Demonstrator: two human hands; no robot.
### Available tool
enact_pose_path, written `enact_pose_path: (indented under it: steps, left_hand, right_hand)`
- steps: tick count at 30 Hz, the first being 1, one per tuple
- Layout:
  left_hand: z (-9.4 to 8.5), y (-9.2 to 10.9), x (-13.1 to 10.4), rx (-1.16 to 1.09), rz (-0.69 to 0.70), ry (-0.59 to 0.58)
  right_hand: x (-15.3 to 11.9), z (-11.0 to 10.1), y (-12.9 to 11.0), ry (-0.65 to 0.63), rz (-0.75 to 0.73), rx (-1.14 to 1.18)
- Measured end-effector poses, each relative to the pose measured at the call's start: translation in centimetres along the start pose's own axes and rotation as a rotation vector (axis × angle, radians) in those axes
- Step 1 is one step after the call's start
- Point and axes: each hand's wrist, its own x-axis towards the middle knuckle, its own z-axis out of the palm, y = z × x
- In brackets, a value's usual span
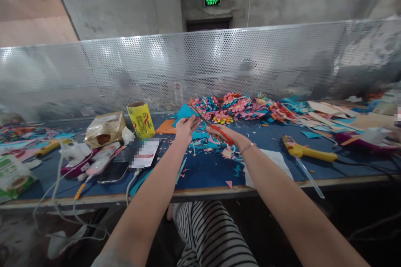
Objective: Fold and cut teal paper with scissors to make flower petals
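Observation:
My left hand (188, 126) pinches a piece of blue paper (185, 111) above the middle of the table. In my right hand (224, 133) is a pair of scissors with red handles (223, 134). The blades point up and left, close by the paper and the left fingertips; whether they touch the paper I cannot make out. Beneath both hands lie blue and pink paper scraps (203, 144). Just behind them is a heap of pink, blue and yellow paper flowers (232, 106).
A yellow glue gun (308, 150) lies to the right, near cut paper strips (332, 117). On the left are a yellow cardboard roll (140, 120), a brown bag (105, 129), a phone (113, 172) and white cables (56, 183). A perforated metal screen (175, 66) runs along the back.

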Motion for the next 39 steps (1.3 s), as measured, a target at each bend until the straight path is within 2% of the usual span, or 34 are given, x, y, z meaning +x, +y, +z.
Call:
enact_pose_path:
  steps: [5, 9, 23, 30, 39]
  left_hand:
    - [0.1, 0.2, -0.1, 0.011, -0.009, 0.018]
    - [0.1, 0.2, -0.1, 0.012, -0.012, 0.030]
    - [0.3, 0.4, -0.2, 0.014, -0.017, 0.037]
    - [0.3, 0.5, -0.2, -0.010, -0.026, 0.048]
    - [-0.3, 0.1, 0.5, -0.014, -0.043, 0.044]
  right_hand:
    - [-0.6, 0.1, -0.7, 0.009, 0.003, -0.062]
    - [-0.5, -0.1, -0.4, -0.007, -0.004, -0.089]
    - [-0.6, -0.1, -0.4, -0.028, -0.025, -0.036]
    - [-0.6, -0.2, -0.5, -0.002, -0.018, -0.142]
    - [-0.9, 0.1, -1.8, 0.064, -0.012, -0.481]
